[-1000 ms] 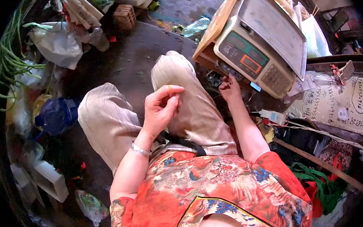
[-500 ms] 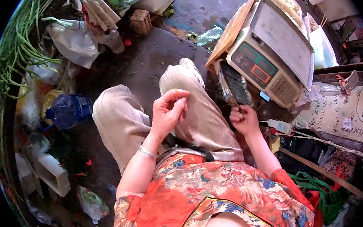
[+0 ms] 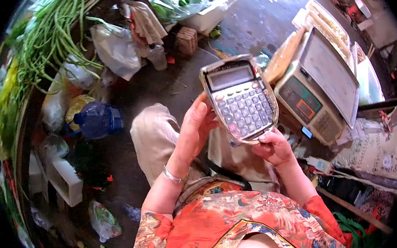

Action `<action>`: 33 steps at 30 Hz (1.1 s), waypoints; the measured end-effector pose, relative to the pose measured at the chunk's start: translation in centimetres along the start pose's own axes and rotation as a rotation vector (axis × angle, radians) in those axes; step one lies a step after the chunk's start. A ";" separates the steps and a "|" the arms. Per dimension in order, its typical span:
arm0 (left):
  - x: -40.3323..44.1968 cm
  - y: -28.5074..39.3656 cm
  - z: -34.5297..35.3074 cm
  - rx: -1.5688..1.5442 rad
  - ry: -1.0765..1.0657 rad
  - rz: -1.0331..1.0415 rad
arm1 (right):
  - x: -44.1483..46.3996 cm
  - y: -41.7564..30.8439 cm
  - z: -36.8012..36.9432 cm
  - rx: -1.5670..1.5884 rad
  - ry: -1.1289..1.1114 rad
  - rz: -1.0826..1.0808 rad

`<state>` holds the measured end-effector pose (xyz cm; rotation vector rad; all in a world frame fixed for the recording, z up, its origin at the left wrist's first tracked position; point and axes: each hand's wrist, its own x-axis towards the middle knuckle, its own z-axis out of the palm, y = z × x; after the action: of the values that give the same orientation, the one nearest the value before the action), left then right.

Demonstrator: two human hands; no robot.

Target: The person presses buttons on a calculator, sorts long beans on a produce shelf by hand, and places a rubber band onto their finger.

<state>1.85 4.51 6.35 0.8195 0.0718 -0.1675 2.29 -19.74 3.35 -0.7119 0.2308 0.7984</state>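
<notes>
A grey calculator (image 3: 245,106) in a worn clear cover is raised over my lap, its keys and blank-looking display facing me. My right hand (image 3: 273,147) pinches its lower right corner, thumb on the front and fingers beneath. Along the left edge, my left hand (image 3: 196,126) is against the calculator, with some fingertips hidden behind it. A bracelet (image 3: 172,175) circles my left wrist. Just right of the calculator stands a weighing scale (image 3: 311,101) with a flat metal pan.
Long green beans (image 3: 56,37) hang at the upper left, above plastic bags (image 3: 116,51) and a blue plastic jug (image 3: 98,119). A brick (image 3: 186,41) lies ahead on the dark floor. A cardboard box with handwriting (image 3: 373,152) and a wooden stick (image 3: 354,209) are at my right.
My right hand has lifted the calculator from beside the scale to in front of me. My left hand has moved up to its left edge. The view has shifted.
</notes>
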 end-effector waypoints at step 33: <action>10.4 8.1 -8.8 -0.044 0.250 0.134 | 22.6 -8.1 10.6 -0.611 0.061 -0.295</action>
<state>13.50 15.17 4.85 0.7949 0.2547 0.0635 22.91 -3.67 5.18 -1.3131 -0.0736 0.5606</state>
